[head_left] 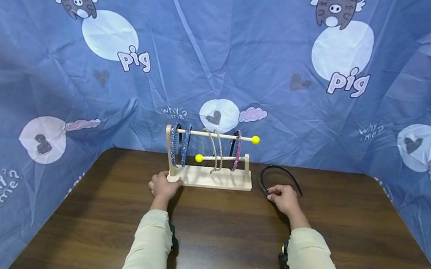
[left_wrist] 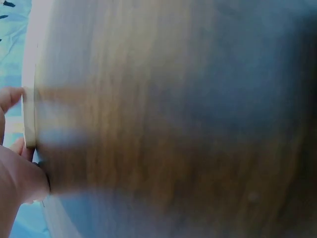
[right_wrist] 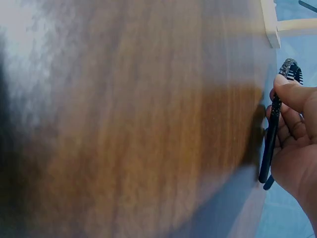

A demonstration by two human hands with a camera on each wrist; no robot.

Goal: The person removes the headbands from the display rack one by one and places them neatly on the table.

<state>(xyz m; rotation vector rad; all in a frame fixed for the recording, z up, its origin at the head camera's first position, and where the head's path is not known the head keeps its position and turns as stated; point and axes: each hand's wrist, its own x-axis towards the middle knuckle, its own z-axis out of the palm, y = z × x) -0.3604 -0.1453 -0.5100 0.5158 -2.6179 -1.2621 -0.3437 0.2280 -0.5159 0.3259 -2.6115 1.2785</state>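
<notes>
A light wooden headband stand (head_left: pixel 229 182) stands at the back of the table, with two bars tipped in yellow balls. My left hand (head_left: pixel 165 186) grips the left end of its base, thumb and fingers on either side of the rounded edge in the left wrist view. Two blue beaded headbands (head_left: pixel 186 146), braided beige bands (head_left: pixel 220 150) and a pink headband (head_left: pixel 237 152) hang on the stand. To its right, my right hand (head_left: pixel 284 200) pinches a black headband (right_wrist: pixel 270 144) between thumb and fingers. That headband has a glittery stretch and inner teeth, its arc pointing toward the back.
The brown wooden table (head_left: pixel 224 239) extends under both forearms, its back edge just behind the stand. Blue cloth (head_left: pixel 222 37) printed with pigs and hearts hangs behind and along both sides. The upper bar's yellow ball (head_left: pixel 255 140) sticks out to the right.
</notes>
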